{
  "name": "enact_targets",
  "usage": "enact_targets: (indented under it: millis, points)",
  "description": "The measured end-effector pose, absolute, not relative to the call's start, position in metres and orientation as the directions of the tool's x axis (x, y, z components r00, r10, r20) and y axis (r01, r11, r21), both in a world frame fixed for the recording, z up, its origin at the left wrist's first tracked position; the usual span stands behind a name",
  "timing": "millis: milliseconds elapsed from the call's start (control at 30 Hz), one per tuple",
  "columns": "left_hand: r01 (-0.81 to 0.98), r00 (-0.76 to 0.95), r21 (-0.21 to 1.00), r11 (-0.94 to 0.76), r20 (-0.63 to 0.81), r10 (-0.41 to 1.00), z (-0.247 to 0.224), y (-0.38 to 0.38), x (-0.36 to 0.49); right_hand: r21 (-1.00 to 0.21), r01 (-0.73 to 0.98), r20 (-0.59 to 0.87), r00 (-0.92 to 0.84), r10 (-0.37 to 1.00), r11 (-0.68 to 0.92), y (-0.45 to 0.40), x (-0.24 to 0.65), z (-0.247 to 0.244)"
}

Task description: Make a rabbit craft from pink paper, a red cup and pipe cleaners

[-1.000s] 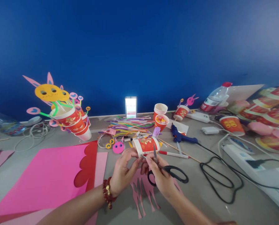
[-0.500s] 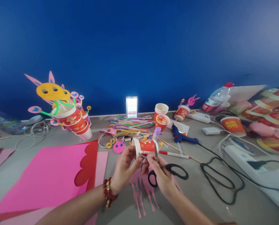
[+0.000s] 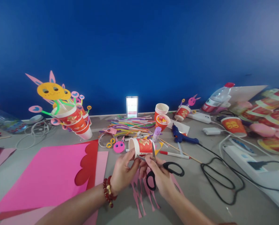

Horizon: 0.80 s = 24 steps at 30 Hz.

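Note:
A red and white paper cup [image 3: 146, 145] lies on its side above the table, its mouth facing left. My left hand [image 3: 123, 171], with a beaded bracelet at the wrist, grips the cup by its rim. My right hand [image 3: 162, 179] holds black-handled scissors [image 3: 176, 169] around the blades rather than by the finger loops. The blades are spread, and one tip points at the cup's rim; whether it touches is unclear. Under my hands lies a pink paper sheet with cut-out gaps [image 3: 137, 198].
Pink and red paper sheets [image 3: 46, 175] cover the left side. Decorated cups [image 3: 70, 118] stand behind them. Pipe cleaners [image 3: 127, 126] are piled at the back centre. To the right are a blue glue gun [image 3: 183, 137], its looping cable [image 3: 220, 186] and a power strip [image 3: 266, 184].
The cup has shifted slightly left and its mouth has turned more into view. My right hand and the scissors have moved a little to the left with it.

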<state>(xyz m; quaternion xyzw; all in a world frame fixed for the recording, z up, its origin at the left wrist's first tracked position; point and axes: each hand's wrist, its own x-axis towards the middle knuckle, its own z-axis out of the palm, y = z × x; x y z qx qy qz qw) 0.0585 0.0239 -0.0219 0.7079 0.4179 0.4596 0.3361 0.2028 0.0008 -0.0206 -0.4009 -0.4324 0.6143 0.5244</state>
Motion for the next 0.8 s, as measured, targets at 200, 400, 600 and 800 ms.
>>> enact_targets:
  millis: [200, 400, 600, 800]
  points:
    - [0.523, 0.301, 0.643, -0.560, 0.475, 0.827, -0.030, 0.025, 0.053, -0.904, -0.387, -0.154, -0.104, 0.983, -0.183, -0.002, 0.193, -0.019]
    - [0.575, 0.353, 0.537, -0.617, 0.518, 0.779, -0.031, 0.025, 0.053, -0.922, -0.349, -0.167, -0.035, 0.985, -0.169, -0.002, 0.191, -0.023]
    - [0.580, 0.345, 0.529, -0.620, 0.530, 0.775, -0.028, 0.024, 0.053, -0.957, -0.288, -0.026, -0.004, 1.000, -0.026, 0.002, 0.195, -0.029]
    - [0.558, 0.410, 0.489, -0.671, 0.541, 0.735, -0.016, 0.027, 0.049, -0.974, 0.094, 0.204, -0.050, 0.978, 0.208, 0.003, 0.209, -0.025]
